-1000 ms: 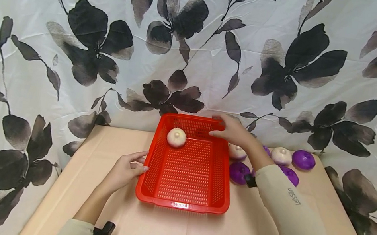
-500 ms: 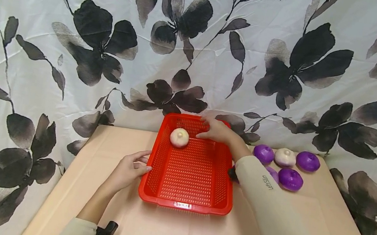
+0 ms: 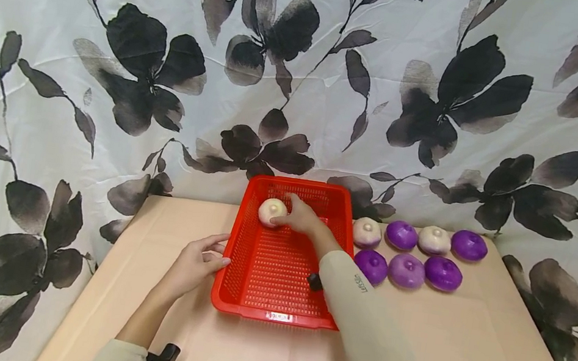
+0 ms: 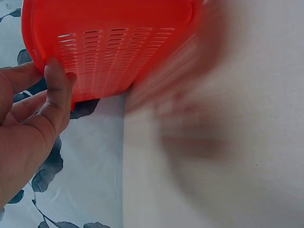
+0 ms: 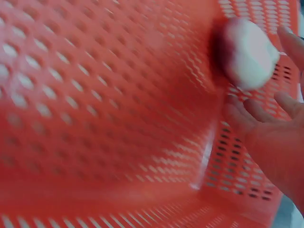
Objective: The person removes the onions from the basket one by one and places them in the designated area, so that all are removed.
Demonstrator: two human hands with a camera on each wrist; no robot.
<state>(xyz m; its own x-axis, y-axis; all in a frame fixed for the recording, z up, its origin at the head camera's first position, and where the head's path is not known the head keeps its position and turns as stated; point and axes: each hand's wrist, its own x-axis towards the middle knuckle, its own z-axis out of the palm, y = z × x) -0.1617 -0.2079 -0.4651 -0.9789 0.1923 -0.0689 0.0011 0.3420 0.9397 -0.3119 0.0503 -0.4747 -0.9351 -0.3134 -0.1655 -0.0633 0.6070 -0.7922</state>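
Observation:
A white onion [image 3: 273,213] with a purplish side lies in the far left corner of a red perforated plastic basket [image 3: 278,316]. My right hand [image 3: 304,215] reaches in over the basket's right side, with thumb and fingers spread next to the onion. In the right wrist view, the onion [image 5: 249,54] sits between the thumb side and the parted fingertips, which are not closed round it. My left hand [image 3: 197,261] holds the basket's left rim; in the left wrist view, its fingers [image 4: 56,83] lie against the outer wall just under the rim.
Right of the basket, two rows of purple onions [image 3: 443,274] and whitish onions [image 3: 434,240] lie on the light peach tabletop [image 3: 491,357]. A white curtain [image 3: 337,150] with dark flowers hangs right behind the table.
My right hand has moved left and down from the basket's far right corner to the white onion, uncovering the onions at right. The left hand stays at the rim.

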